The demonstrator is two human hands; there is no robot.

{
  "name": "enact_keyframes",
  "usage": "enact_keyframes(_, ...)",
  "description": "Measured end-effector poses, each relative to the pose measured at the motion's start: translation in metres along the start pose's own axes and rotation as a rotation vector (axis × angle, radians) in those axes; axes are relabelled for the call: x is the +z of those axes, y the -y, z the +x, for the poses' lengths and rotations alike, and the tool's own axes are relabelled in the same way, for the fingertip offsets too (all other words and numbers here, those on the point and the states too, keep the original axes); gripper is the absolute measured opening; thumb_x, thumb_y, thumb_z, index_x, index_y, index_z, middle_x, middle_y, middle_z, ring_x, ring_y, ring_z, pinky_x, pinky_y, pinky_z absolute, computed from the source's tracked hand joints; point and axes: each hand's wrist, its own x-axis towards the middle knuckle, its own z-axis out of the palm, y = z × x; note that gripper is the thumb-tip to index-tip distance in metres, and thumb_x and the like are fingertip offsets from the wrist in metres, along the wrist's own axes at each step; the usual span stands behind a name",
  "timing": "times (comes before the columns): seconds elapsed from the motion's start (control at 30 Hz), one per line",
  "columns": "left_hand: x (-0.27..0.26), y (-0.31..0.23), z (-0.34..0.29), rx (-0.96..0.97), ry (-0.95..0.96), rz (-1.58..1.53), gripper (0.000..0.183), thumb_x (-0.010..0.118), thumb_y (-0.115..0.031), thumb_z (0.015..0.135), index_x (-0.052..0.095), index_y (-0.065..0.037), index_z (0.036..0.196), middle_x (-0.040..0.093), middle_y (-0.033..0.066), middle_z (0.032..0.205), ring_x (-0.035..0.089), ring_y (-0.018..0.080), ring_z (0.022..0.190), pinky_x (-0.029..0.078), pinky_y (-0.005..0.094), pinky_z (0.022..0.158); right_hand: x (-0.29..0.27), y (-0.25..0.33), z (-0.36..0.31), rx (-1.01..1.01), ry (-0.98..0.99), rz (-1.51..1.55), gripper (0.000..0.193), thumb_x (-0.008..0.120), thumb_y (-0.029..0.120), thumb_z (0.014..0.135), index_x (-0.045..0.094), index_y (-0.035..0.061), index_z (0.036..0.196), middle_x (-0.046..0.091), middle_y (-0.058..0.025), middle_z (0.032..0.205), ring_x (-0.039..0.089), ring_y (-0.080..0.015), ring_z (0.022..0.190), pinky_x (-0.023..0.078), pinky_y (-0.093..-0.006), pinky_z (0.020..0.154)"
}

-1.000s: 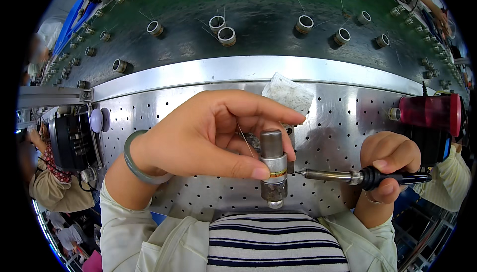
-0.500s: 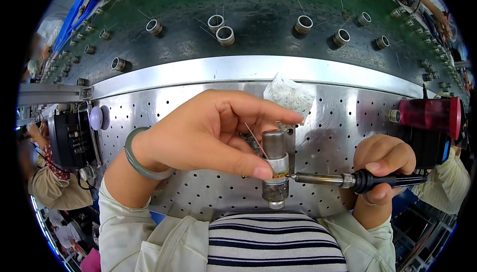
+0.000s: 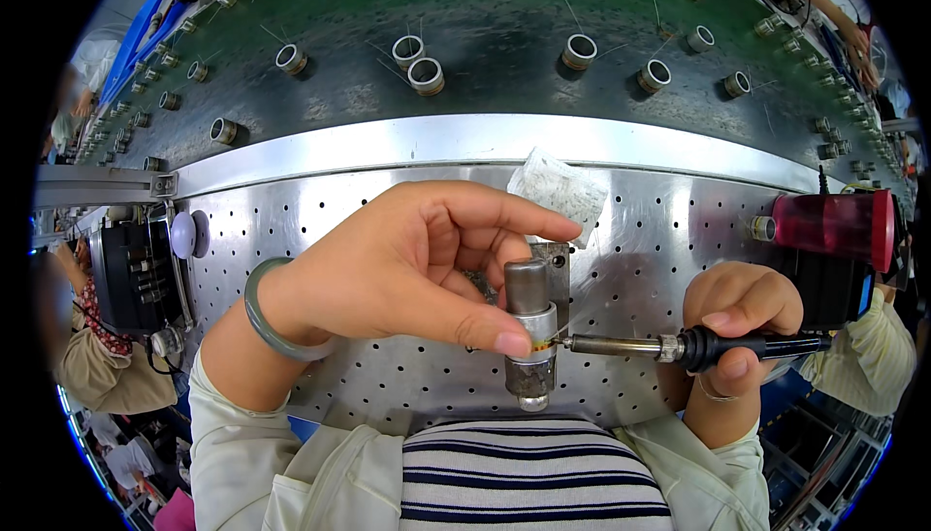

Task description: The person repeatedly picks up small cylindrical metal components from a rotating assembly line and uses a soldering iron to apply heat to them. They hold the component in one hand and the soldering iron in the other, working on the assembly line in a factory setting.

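A metal ring with a yellowish band (image 3: 535, 341) sits around an upright metal post (image 3: 527, 286), whose rounded end points toward me. My left hand (image 3: 417, 274), with a green bangle at its wrist, presses its thumb against the ring's left side. Its index finger stretches past the post's far end; the other fingers curl behind and are partly hidden. In my right hand (image 3: 745, 313) is a black-handled soldering iron (image 3: 621, 346), lying nearly level. The tip reaches the ring's right side, at the band. A thin pale streak shows above the tip; I cannot tell whether it is wire or smoke.
A perforated metal worktop (image 3: 339, 203) carries a white packet (image 3: 558, 190) beyond my hands. Red container (image 3: 832, 228) stands at right, a dark device (image 3: 131, 279) at left. Across the far side, a green belt (image 3: 504, 7) carries several metal rings with thin wires. Other people sit at both sides.
The thin wire beside my left fingers no longer shows there, and a pale streak appears near the iron's tip. Both hands keep their hold; the whole view has shifted slightly.
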Motion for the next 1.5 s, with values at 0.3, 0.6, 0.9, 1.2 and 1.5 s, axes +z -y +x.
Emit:
enact_keyframes(0.3,0.001,0.002,0.005,0.012,0.027,-0.024,0.071,0.074,0.013,0.060,0.044,0.011,0.125,0.059,0.0067,0.096,0.062,0.0163,0.094,0.057,0.0208,0.071,-0.005,-0.001,-0.001,-0.012,0.039,-0.026,0.028,0.077,0.003,0.069,0.058,-0.0056,0.088,0.059,-0.0105,0.064,0.053,-0.0166,0.047,0.039,-0.0249,0.043)
enact_keyframes(0.6,0.001,0.004,0.006,0.029,0.031,-0.013,0.070,0.074,0.013,0.061,0.044,0.011,0.125,0.058,0.0054,0.095,0.062,0.0172,0.094,0.057,0.0223,0.073,-0.012,-0.005,-0.002,-0.058,0.097,-0.018,0.029,0.077,0.003,0.068,0.059,-0.0053,0.088,0.060,-0.0110,0.065,0.055,-0.0178,0.048,0.041,-0.0256,0.044)
enact_keyframes(0.9,0.002,0.006,0.006,0.031,0.028,-0.032,0.070,0.073,0.013,0.062,0.044,0.011,0.125,0.060,0.0070,0.095,0.063,0.0180,0.093,0.057,0.0232,0.073,-0.013,-0.003,-0.002,-0.055,0.131,-0.076,0.030,0.079,0.002,0.065,0.060,-0.0042,0.087,0.060,-0.0126,0.066,0.056,-0.0200,0.050,0.042,-0.0268,0.046)
enact_keyframes(1.2,0.004,0.004,0.004,0.023,0.000,0.013,0.070,0.072,0.013,0.063,0.043,0.010,0.127,0.060,0.0087,0.098,0.062,0.0166,0.094,0.055,0.0210,0.071,-0.012,0.001,-0.001,-0.066,0.158,-0.137,0.030,0.080,0.004,0.064,0.060,-0.0043,0.085,0.061,-0.0132,0.066,0.057,-0.0210,0.051,0.044,-0.0277,0.046)
enact_keyframes(1.5,0.014,0.004,-0.001,0.010,-0.037,-0.041,0.070,0.069,0.009,0.067,0.039,0.009,0.130,0.060,0.0099,0.096,0.059,0.0138,0.093,0.050,0.0190,0.071,-0.016,-0.003,0.000,-0.097,0.156,-0.045,0.030,0.078,0.002,0.066,0.060,-0.0062,0.089,0.060,-0.0133,0.066,0.056,-0.0197,0.048,0.042,-0.0273,0.044)
